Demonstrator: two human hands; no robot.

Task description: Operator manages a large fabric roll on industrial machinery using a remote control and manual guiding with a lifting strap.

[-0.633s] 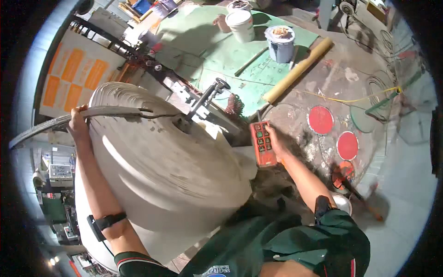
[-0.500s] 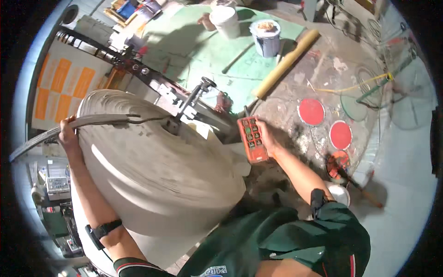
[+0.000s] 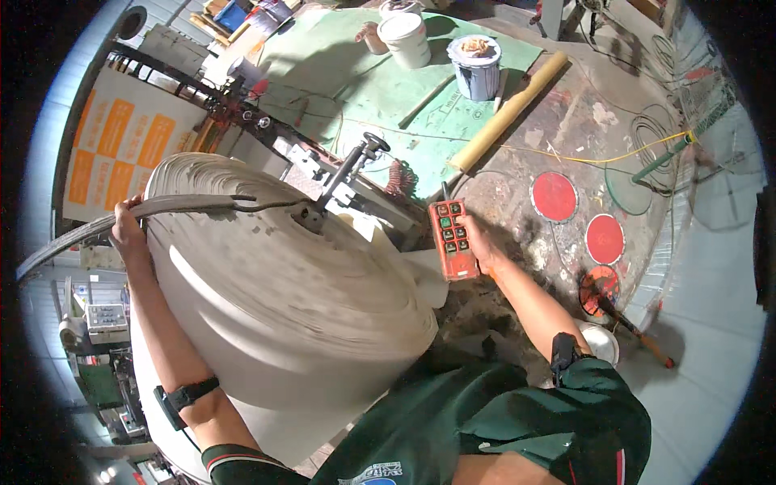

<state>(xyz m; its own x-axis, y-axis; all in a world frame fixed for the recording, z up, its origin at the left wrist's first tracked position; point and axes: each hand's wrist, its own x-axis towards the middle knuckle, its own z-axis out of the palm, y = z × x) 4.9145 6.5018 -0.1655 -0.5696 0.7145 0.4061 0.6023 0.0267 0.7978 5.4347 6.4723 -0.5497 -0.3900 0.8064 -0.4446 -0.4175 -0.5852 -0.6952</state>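
A big pale roll of sheet material (image 3: pixel 323 267) lies tilted before me, its layered round end facing up and away. From its core a grey lifting strap (image 3: pixel 186 204) runs left across the end and past the rim. My left hand (image 3: pixel 129 232) is closed on this strap at the roll's left edge; part of the grip is hidden. To the right of the roll, my right hand (image 3: pixel 480 242) grips an orange-red remote control (image 3: pixel 455 242) with two columns of buttons and a short antenna. The thumb lies over the upper right buttons.
Beyond the core stands a metal shaft with a handwheel (image 3: pixel 374 144). On the green floor sheet (image 3: pixel 323 89) are a white bucket (image 3: pixel 406 42) and a paint-stained bucket (image 3: pixel 475 73). A yellow tube (image 3: pixel 509 113) lies right of them. Red lids (image 3: pixel 554 197) and a handled tool (image 3: pixel 638 335) lie at right.
The whole view has shifted slightly, with most things now a little farther right. My left hand keeps its hold on the strap and my right hand still holds the remote control.
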